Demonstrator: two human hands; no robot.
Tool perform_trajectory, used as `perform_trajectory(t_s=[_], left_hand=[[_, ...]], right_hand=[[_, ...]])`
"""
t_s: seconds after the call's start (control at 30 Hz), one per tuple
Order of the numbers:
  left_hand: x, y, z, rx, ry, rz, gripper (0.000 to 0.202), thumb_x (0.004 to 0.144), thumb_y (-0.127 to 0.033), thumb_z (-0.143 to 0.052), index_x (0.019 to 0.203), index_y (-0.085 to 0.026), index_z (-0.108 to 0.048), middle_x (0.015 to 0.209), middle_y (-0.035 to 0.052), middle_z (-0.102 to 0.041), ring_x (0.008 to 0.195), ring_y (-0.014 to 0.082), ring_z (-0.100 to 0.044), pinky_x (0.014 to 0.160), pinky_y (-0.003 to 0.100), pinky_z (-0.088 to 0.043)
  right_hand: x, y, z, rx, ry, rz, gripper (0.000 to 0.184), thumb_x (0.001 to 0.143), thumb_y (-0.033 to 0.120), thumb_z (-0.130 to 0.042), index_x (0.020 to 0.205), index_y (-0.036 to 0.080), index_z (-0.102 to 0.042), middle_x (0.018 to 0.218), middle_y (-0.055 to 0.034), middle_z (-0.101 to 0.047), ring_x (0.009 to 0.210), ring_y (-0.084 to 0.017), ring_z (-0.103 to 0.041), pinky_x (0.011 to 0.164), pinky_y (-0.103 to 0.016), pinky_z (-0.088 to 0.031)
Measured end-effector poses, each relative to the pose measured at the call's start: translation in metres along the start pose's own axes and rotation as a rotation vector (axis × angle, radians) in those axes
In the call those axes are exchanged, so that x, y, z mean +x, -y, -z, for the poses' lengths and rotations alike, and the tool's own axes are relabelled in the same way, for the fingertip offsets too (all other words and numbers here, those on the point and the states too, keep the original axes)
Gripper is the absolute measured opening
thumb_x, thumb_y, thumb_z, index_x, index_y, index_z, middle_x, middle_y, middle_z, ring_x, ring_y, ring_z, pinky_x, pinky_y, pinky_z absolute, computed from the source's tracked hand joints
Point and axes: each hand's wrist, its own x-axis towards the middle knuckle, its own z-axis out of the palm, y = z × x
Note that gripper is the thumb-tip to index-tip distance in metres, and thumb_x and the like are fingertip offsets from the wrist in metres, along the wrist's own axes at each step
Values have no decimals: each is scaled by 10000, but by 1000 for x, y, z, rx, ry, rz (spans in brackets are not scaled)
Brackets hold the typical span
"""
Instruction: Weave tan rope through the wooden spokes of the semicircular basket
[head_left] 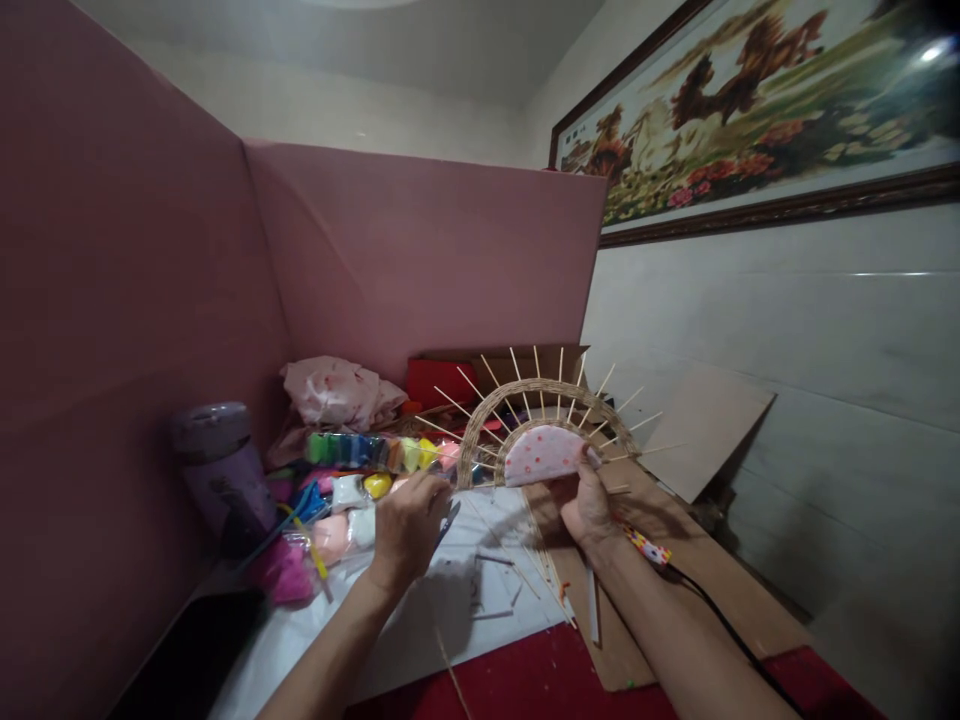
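My right hand (589,505) grips the lower right of a half-round woven fan-like piece (551,388), thumb on its white panel with red spots (544,455). Thin pale sticks radiate outward from the panel through two woven bands. Just left of the piece, my left hand (409,525) is closed, fingers pinched together near its lower left end. A small blue-grey tool (448,522) juts from beneath that hand; its kind cannot be made out. Whatever the left fingertips hold is hidden. Below, a thin strand (446,650) runs down across the paper and red cloth.
Bags of coloured clay (360,450) and a purple tumbler (225,480) stand on the left. Loose sticks (551,560) lie on white paper (420,610) beside a brown board (675,540). A patterned tool with a black cord (651,546) lies behind my right forearm. Pink panels rise behind.
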Motion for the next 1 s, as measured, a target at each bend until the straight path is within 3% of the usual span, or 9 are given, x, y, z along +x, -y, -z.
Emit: perform_trajectory(t_s=[0.17, 0.33, 0.47, 0.63, 1.0], left_hand=[[6, 6, 13, 145, 36, 74, 190, 789, -315, -530, 704, -205, -660, 730, 23, -637, 645, 137, -570, 560, 230, -323], [11, 22, 17, -126, 124, 197, 156, 719, -345, -603, 740, -225, -701, 725, 18, -676, 656, 136, -592, 582, 221, -361], [12, 34, 10, -403, 131, 343, 217, 640, -389, -651, 719, -199, -721, 666, 44, -691, 609, 154, -597, 546, 226, -388], [11, 33, 1, -604, 146, 431, 267, 592, -410, -679, 651, -153, -720, 587, 43, -660, 540, 137, -554, 495, 220, -373], [3, 28, -18, -700, 169, 445, 234, 584, -379, -678, 617, -151, -717, 517, 21, -599, 474, 105, -466, 441, 205, -320]], right_hand=[[2, 6, -1, -35, -58, -7, 291, 657, 412, -683, 819, 178, -623, 707, -2, -696, 602, -162, -635, 522, -276, -520], [5, 12, 0, -35, -101, 18, 238, 671, 332, -676, 850, 185, -623, 660, 21, -685, 565, -146, -625, 519, -269, -517], [7, 17, 3, -13, -142, 22, 191, 694, 289, -643, 855, 189, -625, 647, 21, -684, 554, -144, -624, 510, -265, -517], [9, 20, 4, 37, -183, -38, 124, 739, 279, -587, 813, 187, -622, 664, 7, -693, 562, -140, -633, 539, -268, -522], [-9, 3, -4, 40, -156, -202, 153, 767, 284, -568, 849, 168, -626, 709, -13, -704, 591, -154, -644, 532, -280, -529]])
